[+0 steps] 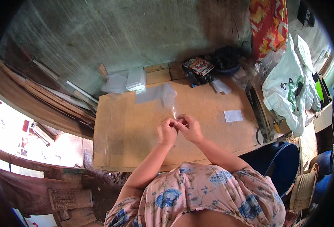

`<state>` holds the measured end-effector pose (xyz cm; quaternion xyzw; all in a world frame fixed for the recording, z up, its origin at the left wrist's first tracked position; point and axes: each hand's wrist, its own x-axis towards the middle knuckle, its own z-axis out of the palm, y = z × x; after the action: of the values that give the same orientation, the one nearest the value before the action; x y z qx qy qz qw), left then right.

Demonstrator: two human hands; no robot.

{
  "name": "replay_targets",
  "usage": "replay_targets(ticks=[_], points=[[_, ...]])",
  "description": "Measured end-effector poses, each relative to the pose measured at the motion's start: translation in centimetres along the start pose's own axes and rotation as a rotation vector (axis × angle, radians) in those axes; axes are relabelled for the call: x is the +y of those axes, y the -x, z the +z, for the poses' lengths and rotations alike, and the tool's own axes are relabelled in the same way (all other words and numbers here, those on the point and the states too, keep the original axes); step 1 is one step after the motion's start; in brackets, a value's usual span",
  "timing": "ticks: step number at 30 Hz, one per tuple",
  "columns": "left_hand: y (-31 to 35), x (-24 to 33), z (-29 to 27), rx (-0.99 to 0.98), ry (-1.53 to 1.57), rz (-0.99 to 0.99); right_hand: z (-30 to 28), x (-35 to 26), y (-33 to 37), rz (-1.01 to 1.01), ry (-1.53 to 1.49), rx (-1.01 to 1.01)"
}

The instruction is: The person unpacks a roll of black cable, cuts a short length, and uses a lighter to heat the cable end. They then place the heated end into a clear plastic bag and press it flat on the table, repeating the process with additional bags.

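Above the middle of the wooden table [212,151], my left hand [167,131] and my right hand [190,129] meet, fingers pinched together. Between them is the narrow, gathered end of a clear plastic bag [169,99], which stretches away from me. The fingertips hide the exact part that each hand grips. Beyond the hands, flat clear plastic bags [146,96] lie beside the held one. A neat stack of clear plastic bags [136,78] rests at the table's far edge. To the right lies a small pale rectangular packet [233,115].
A black bag with printed packets [199,67] sits at the back. A white and green plastic bag [286,90] hangs at the right, near a patterned cloth [268,28]. Below the table's right side stands a blue barrel [284,162]. Wooden boards [46,92] line the left.
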<state>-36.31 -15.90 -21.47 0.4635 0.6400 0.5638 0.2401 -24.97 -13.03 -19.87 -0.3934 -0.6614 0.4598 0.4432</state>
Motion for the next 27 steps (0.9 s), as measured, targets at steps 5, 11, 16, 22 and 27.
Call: replay_targets(ticks=[5, 11, 16, 22, 27], points=[[-0.2, 1.1, -1.5, -0.096, -0.142, 0.064, 0.8, 3.2, -1.3, 0.327, -0.371, -0.077], [-2.7, -3.5, -4.3, 0.179, 0.191, -0.246, -1.7, 4.9, -2.7, 0.713, -0.608, 0.282], [-0.9, -2.5, -2.6, 0.190, 0.039, -0.017, 2.0, 0.8, -1.4, 0.774, -0.598, 0.445], [0.9, -4.7, -1.3, -0.076, 0.215, -0.278, 4.4, 2.3, -1.3, 0.625, -0.792, 0.518], [1.7, -0.1, -1.5, -0.202, 0.405, -0.577, 4.9, 2.6, -1.1, 0.516, -0.759, 0.580]])
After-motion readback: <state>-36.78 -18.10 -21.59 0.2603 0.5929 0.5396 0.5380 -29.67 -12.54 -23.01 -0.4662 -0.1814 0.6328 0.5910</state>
